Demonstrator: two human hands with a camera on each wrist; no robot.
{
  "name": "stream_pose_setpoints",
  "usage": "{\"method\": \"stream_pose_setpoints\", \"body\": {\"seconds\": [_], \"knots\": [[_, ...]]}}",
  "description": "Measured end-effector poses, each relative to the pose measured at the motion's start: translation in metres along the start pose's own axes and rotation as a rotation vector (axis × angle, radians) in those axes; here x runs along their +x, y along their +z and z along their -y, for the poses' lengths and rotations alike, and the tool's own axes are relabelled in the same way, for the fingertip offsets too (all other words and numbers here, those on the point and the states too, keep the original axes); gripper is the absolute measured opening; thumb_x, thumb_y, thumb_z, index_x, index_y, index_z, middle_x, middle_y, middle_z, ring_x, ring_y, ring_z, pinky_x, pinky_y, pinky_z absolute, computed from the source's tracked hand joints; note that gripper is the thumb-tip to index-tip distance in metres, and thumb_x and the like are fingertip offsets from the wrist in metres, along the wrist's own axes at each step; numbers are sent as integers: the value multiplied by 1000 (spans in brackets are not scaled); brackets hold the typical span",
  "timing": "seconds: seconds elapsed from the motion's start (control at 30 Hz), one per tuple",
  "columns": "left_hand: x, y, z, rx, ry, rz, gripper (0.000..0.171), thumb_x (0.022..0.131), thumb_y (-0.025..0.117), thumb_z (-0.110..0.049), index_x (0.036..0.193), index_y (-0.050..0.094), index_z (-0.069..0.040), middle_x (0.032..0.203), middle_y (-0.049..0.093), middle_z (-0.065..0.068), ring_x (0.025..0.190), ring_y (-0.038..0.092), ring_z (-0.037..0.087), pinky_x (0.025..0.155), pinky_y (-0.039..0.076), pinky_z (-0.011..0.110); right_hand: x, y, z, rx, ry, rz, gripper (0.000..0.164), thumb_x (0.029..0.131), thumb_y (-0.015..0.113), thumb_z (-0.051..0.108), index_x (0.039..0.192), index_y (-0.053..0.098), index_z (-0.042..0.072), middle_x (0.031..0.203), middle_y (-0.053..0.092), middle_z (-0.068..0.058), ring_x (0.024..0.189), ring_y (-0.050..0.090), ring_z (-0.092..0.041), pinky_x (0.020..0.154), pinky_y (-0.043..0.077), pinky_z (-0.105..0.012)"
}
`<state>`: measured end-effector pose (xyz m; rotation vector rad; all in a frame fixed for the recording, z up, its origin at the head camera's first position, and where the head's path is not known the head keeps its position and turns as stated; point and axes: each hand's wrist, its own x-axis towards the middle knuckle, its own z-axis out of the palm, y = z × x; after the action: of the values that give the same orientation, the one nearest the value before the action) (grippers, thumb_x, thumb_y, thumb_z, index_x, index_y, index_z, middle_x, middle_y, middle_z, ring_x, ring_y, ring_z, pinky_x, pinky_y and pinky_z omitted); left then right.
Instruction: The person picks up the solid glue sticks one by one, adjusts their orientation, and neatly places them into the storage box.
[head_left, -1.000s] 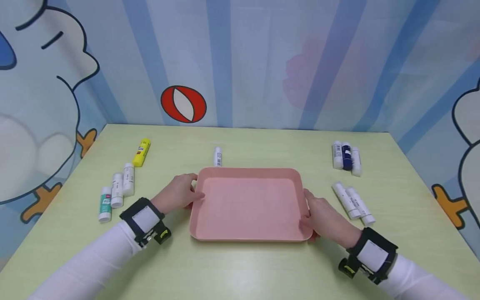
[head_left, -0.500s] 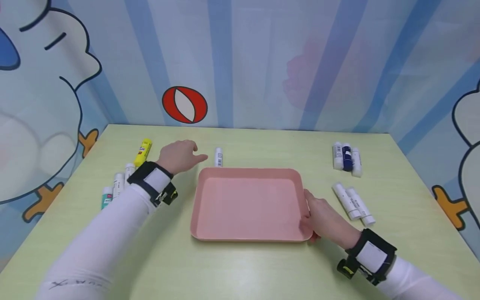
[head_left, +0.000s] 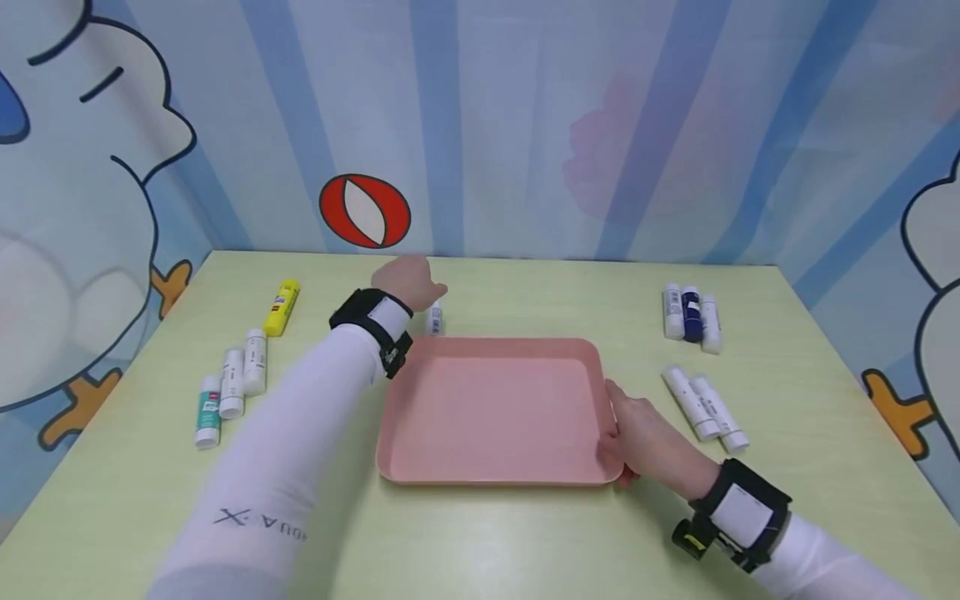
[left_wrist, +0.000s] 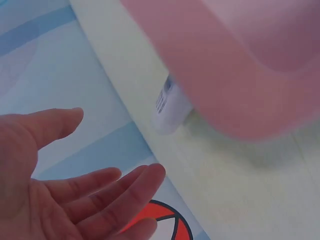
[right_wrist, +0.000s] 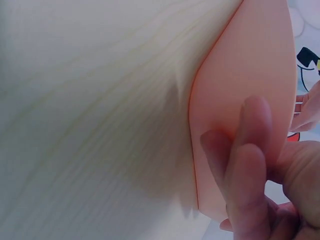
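Note:
A pink tray point(head_left: 498, 412) lies on the table before me. My right hand point(head_left: 652, 437) grips its right edge; in the right wrist view the fingers point(right_wrist: 247, 172) press the outer wall, with the thumb at the rim. Reaching past the tray's far left corner, my left hand point(head_left: 408, 282) has nothing in it. Its fingers are spread and loosely bent in the left wrist view, apart from a white glue stick point(left_wrist: 172, 110). That stick point(head_left: 435, 322) lies just behind the tray, partly hidden by the rim.
On the left lie a yellow glue stick point(head_left: 282, 307), two white ones point(head_left: 243, 371) and a teal-and-white one point(head_left: 208, 412). Two white sticks point(head_left: 705, 404) lie right of the tray; a dark blue one point(head_left: 692, 314) between two white ones is behind them. A patterned curtain point(head_left: 517, 125) hangs at the table's far edge.
My left hand has let go of the tray's left edge and moved forward and right to beside the white glue stick. The right hand and tray stay put.

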<state>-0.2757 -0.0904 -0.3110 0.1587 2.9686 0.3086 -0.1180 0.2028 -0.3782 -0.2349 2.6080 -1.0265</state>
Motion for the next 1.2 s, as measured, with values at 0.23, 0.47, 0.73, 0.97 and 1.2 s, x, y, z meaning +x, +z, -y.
{"method": "stream_pose_setpoints", "body": {"seconds": [0.23, 0.47, 0.73, 0.97, 1.2], "knots": [[4, 14, -13, -15, -12, -19, 37, 94, 56, -18, 59, 45, -10, 54, 35, 0, 58, 47, 18, 54, 37, 28, -1, 0, 0, -16, -12, -7, 70, 86, 58, -11, 146, 21, -8, 64, 57, -8, 40, 56, -17, 39, 48, -34], [21, 31, -11, -32, -24, 13, 25, 92, 52, -8, 67, 55, -6, 68, 52, 6, 67, 49, 20, 58, 42, 31, -2, 0, 2, -17, 13, -5, 72, 87, 58, -10, 148, 19, -8, 65, 58, -7, 40, 56, -17, 39, 48, -34], [34, 44, -7, -19, -28, -10, 18, 90, 52, -4, 86, 69, 0, 97, 69, 14, 86, 63, 24, 71, 54, 37, -1, -1, 2, -34, 22, -7, 73, 88, 58, -8, 148, 17, -9, 64, 58, -7, 39, 55, -16, 38, 48, -34], [33, 46, -10, -32, -39, 14, 20, 89, 53, -4, 97, 70, 3, 104, 69, 17, 94, 64, 27, 79, 54, 38, -1, -1, 2, -42, 13, -14, 71, 87, 58, -9, 147, 19, -9, 67, 59, -8, 39, 55, -16, 38, 48, -33], [31, 47, -9, -118, -121, 57, 15, 85, 62, -9, 91, 71, 1, 96, 68, 14, 79, 56, 23, 71, 50, 36, -1, 0, 2, -57, 26, -16, 71, 87, 58, -9, 147, 19, -10, 66, 58, -8, 39, 55, -15, 38, 47, -32]]}}
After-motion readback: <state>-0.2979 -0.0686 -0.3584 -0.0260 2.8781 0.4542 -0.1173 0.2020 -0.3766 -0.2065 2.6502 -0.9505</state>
